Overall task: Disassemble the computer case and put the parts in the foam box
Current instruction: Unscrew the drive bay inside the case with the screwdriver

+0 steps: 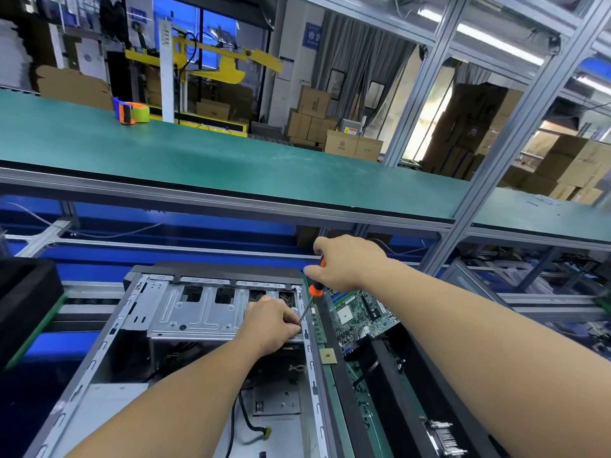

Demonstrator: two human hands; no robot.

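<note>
Head view: unscrewing the drive cage in the open computer case (185, 352).

Right hand (347, 262) grips the orange-and-black screwdriver (314, 289), tip angled down at the cage's right edge; left hand (271, 322) pinches there, fingers curled, seemingly steadying the screw. Best keep the shaft square and catch the screw. Motherboard (363, 314) already lies in the foam box (390, 365) alongside. Blue wall sign's characters too blurred to read.

Both bare forearms reaching forward from below. Left hand (271, 322) lower and nearer, palm down, fingers curled in a pinching grip. Right hand (347, 262) raised higher and farther out, fist wrapped around a handle, knuckles up.
</note>
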